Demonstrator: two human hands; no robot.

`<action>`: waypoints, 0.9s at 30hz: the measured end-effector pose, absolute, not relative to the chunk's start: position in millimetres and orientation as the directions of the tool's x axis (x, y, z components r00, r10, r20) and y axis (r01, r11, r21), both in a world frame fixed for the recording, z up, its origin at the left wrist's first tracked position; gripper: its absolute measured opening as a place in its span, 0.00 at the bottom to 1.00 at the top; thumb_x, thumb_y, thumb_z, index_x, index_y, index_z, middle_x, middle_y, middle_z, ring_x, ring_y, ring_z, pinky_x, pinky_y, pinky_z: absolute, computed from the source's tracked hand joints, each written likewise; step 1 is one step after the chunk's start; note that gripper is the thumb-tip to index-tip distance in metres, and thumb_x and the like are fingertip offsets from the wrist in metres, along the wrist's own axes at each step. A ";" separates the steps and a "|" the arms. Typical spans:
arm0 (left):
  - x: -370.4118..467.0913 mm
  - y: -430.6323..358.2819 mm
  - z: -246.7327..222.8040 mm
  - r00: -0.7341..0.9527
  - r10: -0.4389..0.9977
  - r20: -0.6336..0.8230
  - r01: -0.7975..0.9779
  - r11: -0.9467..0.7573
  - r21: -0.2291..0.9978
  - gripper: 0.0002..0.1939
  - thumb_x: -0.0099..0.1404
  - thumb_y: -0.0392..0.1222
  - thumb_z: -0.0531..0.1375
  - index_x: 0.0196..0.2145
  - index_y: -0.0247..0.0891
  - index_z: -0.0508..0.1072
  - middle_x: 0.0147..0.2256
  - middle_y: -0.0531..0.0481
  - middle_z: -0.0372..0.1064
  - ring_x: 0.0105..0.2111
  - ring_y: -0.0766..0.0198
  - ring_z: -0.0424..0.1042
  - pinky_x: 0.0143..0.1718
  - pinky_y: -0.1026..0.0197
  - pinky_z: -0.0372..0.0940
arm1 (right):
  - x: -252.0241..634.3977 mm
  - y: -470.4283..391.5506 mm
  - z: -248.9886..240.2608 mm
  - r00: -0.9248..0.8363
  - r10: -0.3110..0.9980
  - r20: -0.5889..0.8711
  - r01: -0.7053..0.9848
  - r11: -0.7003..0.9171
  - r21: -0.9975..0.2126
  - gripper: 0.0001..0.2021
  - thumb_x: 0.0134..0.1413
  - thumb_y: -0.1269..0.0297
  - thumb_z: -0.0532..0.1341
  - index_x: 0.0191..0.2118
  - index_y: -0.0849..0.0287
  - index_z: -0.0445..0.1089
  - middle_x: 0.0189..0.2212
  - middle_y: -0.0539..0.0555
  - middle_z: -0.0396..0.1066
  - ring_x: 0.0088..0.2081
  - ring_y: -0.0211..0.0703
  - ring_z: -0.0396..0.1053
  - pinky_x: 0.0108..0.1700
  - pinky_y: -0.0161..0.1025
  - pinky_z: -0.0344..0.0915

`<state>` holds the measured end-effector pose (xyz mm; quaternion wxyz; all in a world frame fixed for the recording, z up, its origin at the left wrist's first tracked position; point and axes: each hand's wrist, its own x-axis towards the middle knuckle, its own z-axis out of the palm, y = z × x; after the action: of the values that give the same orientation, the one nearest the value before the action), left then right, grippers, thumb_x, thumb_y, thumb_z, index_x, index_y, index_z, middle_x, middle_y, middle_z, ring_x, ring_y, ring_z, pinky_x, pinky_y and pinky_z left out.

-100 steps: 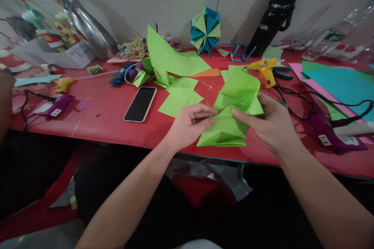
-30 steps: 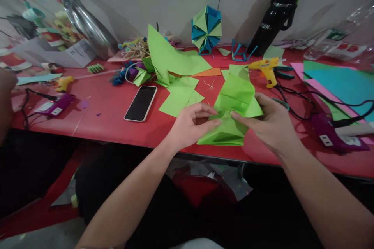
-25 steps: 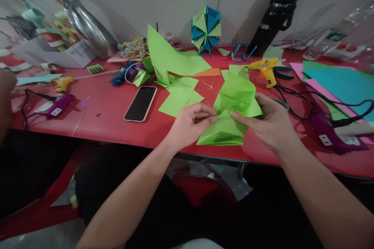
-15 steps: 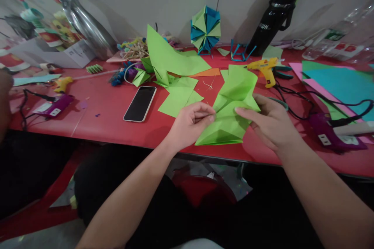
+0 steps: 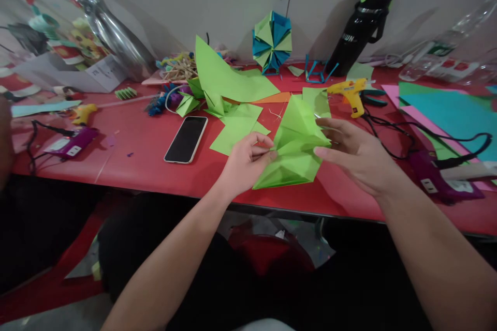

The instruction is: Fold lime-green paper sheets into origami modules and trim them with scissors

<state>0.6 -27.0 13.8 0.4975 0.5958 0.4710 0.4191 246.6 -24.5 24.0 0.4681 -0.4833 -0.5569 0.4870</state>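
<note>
A creased sheet of light green paper (image 5: 293,158) is partly folded and tilted above the table's front edge. My left hand (image 5: 248,160) pinches its left edge between thumb and curled fingers. At the sheet's right corner is my right hand (image 5: 353,152), its thumb and fingers apart and loosely around the corner. Whether the right fingertips touch the paper is hard to tell. Flat green paper pieces (image 5: 236,126) lie just behind my left hand, with a larger curved green sheet (image 5: 233,80) beyond them.
A phone (image 5: 186,139) lies left of my hands. The yellow glue gun (image 5: 353,93) and a purple power strip (image 5: 438,178) with cables are on the right. At the back stand a blue-and-green paper ball (image 5: 272,41), a black bottle (image 5: 363,26) and a steel jug (image 5: 116,33).
The green paper has shifted slightly left, its upper part now folding into a point. My right thumb has slid off the paper's face and that hand has loosened. My left hand keeps its pinch.
</note>
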 end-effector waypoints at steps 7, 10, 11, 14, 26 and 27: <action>-2.4 -24.8 12.4 0.170 0.982 0.081 0.111 -0.101 0.989 0.08 0.65 0.35 0.63 0.37 0.40 0.66 0.28 0.53 0.77 0.21 0.72 0.64 0.23 0.67 0.56 | 257.9 -23.6 34.4 -0.091 0.996 0.015 0.093 0.023 -0.995 0.19 0.54 0.53 0.72 0.51 0.49 0.78 0.52 0.56 0.78 0.53 0.51 0.76 0.55 0.50 0.73; -1.8 -24.1 13.2 0.168 0.985 0.042 0.082 -0.057 0.995 0.09 0.64 0.37 0.65 0.36 0.39 0.66 0.24 0.55 0.73 0.21 0.72 0.62 0.23 0.67 0.54 | 256.2 -24.3 36.1 -0.060 0.998 -0.011 0.095 -0.006 -0.995 0.17 0.54 0.53 0.72 0.47 0.52 0.80 0.45 0.55 0.80 0.47 0.46 0.77 0.54 0.46 0.74; -1.4 -24.2 13.7 0.171 0.985 0.022 0.065 -0.034 0.997 0.09 0.64 0.37 0.65 0.36 0.39 0.66 0.23 0.56 0.72 0.21 0.72 0.63 0.23 0.67 0.53 | 255.3 -24.3 35.8 -0.058 0.998 -0.017 0.071 -0.013 -0.997 0.16 0.53 0.54 0.73 0.46 0.52 0.80 0.44 0.55 0.80 0.45 0.45 0.77 0.53 0.45 0.74; -0.9 -24.9 15.2 0.185 0.981 -0.053 0.002 0.054 0.999 0.11 0.62 0.39 0.67 0.36 0.39 0.67 0.23 0.55 0.71 0.23 0.71 0.66 0.26 0.67 0.56 | 253.2 -23.3 32.5 -0.081 0.995 -0.055 -0.040 -0.058 -0.997 0.15 0.53 0.54 0.73 0.43 0.54 0.81 0.41 0.54 0.80 0.40 0.43 0.78 0.50 0.46 0.76; -1.8 -23.9 14.2 0.186 0.975 -0.120 -0.004 0.123 0.992 0.10 0.61 0.40 0.68 0.36 0.39 0.70 0.24 0.54 0.71 0.23 0.70 0.66 0.26 0.67 0.56 | 254.2 -18.3 27.5 -0.033 0.984 -0.175 -0.127 -0.178 -0.976 0.11 0.51 0.59 0.74 0.40 0.55 0.81 0.38 0.53 0.80 0.36 0.40 0.77 0.45 0.41 0.77; -2.2 -24.0 14.1 0.177 0.978 -0.107 0.016 0.105 0.994 0.10 0.62 0.40 0.68 0.36 0.39 0.70 0.24 0.55 0.71 0.22 0.70 0.66 0.25 0.67 0.56 | 255.3 -17.8 27.5 -0.011 0.988 -0.154 -0.093 -0.154 -0.984 0.11 0.53 0.58 0.73 0.41 0.54 0.80 0.39 0.53 0.80 0.37 0.41 0.77 0.46 0.43 0.77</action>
<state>-2.2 -24.0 14.1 0.5669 0.5170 0.4810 0.4242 255.3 -17.8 27.5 0.4820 -0.5122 -0.4367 0.5609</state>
